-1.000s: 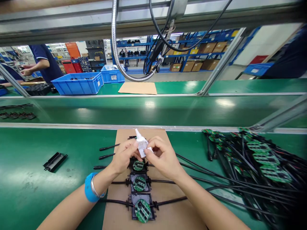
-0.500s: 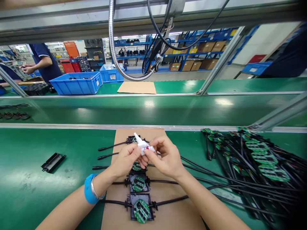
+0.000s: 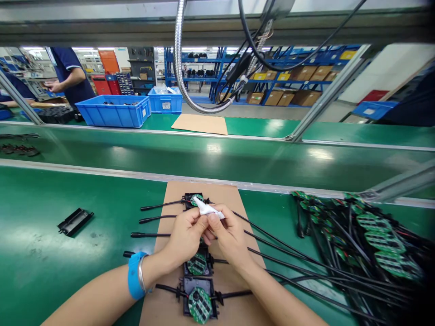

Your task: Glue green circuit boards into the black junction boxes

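A small white glue tube with a pointed nozzle is pinched between my two hands above the cardboard, its tip slanting up and left. My left hand grips it from the left, thumb and fingers closed. On the other side my right hand has its thumb and fingers closed on the tube's body. Below lies a column of black housings, each with a round green circuit board; the nearest board and the one behind it show clearly. The farthest housing is partly behind the nozzle; those between are hidden by my hands.
A brown cardboard sheet lies under the housings. Black cables run right to a pile of wired green boards. An empty black housing lies left. Blue bins stand at the back; a metal conduit hangs overhead. A person stands back left.
Both hands have closed in tighter around the tube, and its printed label is now mostly covered. The tube is turned and sits slightly lower. The view has shifted and tilted a little.
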The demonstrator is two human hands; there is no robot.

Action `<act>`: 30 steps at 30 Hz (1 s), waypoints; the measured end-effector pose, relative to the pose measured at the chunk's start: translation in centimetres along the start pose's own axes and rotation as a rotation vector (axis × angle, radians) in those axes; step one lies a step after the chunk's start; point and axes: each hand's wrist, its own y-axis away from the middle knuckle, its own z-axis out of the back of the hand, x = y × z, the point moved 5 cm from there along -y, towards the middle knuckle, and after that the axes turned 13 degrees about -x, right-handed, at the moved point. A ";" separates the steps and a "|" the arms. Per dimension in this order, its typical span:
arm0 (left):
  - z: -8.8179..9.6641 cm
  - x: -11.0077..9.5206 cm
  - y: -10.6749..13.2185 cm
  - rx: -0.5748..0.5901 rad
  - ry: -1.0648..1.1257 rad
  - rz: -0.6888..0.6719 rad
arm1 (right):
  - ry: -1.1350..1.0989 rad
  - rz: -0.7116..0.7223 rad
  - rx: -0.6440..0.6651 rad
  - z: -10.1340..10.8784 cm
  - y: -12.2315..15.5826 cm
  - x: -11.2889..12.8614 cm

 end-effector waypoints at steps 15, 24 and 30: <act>3.1 -1.6 0.6 0.310 -0.851 -0.398 | 1.166 0.345 0.179 3.0 -6.8 1.5; 4.5 0.6 -1.3 0.349 -1.060 -0.484 | 1.320 0.558 0.645 0.1 -11.4 0.5; 5.3 1.3 -1.5 0.339 -1.039 -0.507 | 1.422 0.824 0.837 -2.0 -11.1 0.4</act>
